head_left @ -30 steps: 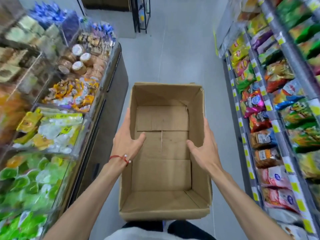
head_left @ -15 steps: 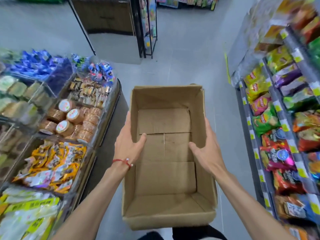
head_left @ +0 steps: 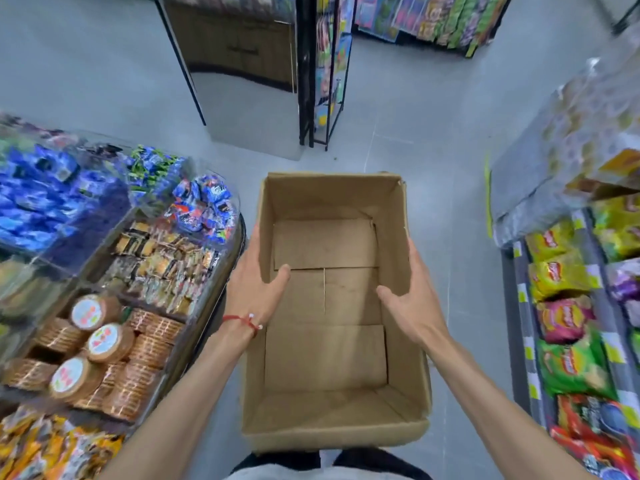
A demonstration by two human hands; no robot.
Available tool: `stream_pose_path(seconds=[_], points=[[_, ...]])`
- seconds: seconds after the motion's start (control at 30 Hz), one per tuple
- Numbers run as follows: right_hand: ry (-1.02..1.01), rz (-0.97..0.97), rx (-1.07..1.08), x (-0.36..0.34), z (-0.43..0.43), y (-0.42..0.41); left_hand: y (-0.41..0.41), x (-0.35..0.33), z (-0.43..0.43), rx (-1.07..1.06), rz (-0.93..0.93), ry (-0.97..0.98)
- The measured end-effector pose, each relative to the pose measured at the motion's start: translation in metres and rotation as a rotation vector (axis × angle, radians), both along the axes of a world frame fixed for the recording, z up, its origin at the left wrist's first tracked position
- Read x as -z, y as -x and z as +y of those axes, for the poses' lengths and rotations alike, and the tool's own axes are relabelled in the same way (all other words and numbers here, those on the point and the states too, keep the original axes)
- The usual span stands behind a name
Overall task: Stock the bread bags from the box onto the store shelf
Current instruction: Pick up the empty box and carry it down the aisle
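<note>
Empty box, likely light, walls bendy; left hand and right hand each clamp a side wall, thumbs inside.

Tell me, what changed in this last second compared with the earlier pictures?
The person seems to have walked forward up the aisle carrying the cardboard box: the snack bins on the left and the chip shelf on the right slid back toward the viewer, and a black rack came into sight ahead. Unchanged: the left hand and right hand grip the box's side walls, thumbs inside, and the box is empty.
</note>
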State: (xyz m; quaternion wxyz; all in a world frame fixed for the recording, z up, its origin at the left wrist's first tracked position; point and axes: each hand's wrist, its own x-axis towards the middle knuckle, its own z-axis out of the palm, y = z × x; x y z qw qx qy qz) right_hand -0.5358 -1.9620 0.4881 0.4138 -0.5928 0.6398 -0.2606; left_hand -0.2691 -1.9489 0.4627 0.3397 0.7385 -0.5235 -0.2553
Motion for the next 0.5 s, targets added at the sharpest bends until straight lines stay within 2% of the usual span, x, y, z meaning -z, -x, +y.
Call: stream_pose_path(seconds=[0.5], points=[[-0.022,-0.040,-0.135,0.009,-0.351,-0.088,-0.085,0.004,-0.318,-0.097,0.000,-0.013]])
